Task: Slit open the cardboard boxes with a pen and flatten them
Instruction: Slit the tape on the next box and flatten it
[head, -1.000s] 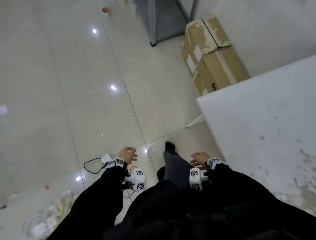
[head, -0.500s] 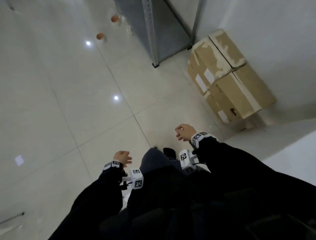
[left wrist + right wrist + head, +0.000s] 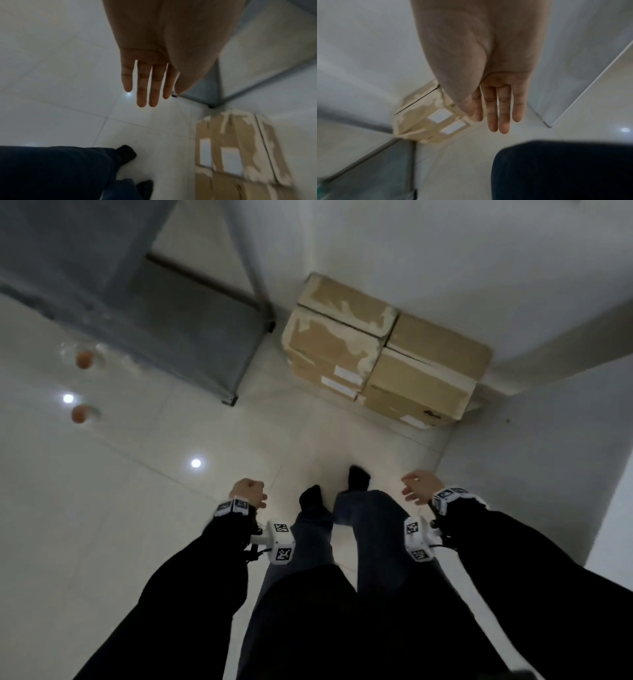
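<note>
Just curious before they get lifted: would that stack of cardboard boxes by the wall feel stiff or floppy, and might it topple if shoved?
The cardboard boxes look closed and square-edged, so probably stiff. Stacked beside the wall, a shove would likelier slide than tip them. Weight can't be judged.

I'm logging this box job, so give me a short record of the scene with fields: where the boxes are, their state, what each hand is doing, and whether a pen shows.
boxes: cardboard boxes stacked on the floor against the wall, beside a grey metal shelf
state: closed, not yet slit or flattened
left hand: holds nothing, apart from the boxes
right hand: holds nothing, fingers straight in the wrist view
pen: none visible
</note>
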{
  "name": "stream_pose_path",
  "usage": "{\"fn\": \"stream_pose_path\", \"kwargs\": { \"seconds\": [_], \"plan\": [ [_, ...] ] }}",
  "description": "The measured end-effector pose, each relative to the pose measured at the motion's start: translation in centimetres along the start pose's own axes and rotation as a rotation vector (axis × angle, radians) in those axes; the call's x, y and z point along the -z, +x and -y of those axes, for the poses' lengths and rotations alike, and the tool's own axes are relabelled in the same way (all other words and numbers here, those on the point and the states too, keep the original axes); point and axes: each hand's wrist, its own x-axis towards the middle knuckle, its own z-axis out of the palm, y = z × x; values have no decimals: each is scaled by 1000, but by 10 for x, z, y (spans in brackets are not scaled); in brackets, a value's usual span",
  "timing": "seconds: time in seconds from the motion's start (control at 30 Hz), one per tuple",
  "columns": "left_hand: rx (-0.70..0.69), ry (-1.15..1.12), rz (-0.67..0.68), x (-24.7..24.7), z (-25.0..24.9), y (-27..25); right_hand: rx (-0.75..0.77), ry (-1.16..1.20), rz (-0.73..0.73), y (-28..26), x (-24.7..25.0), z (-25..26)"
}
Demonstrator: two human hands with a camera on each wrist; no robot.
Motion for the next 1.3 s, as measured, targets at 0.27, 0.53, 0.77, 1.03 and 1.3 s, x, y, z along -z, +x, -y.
{"fn": "stream_pose_path", "kwargs": {
  "seconds": [0.27,0.53,0.77,1.03,1.3],
  "plan": [
    [-366,350,197,-136,-227,111,-105,253,-379,132,120,7],
    [-625,474,242,-283,-373,205,-107,545,-720,306,212,37],
    [-623,613,-132,-349,-381,240,-52,599,-727,368,200,2],
    [-579,438,-78,-354,-378,258,-122,650,-671,369,204,-6],
    [-707,420,83,-306,-370,208,-77,716,-737,300,196,-5]
  ]
}}
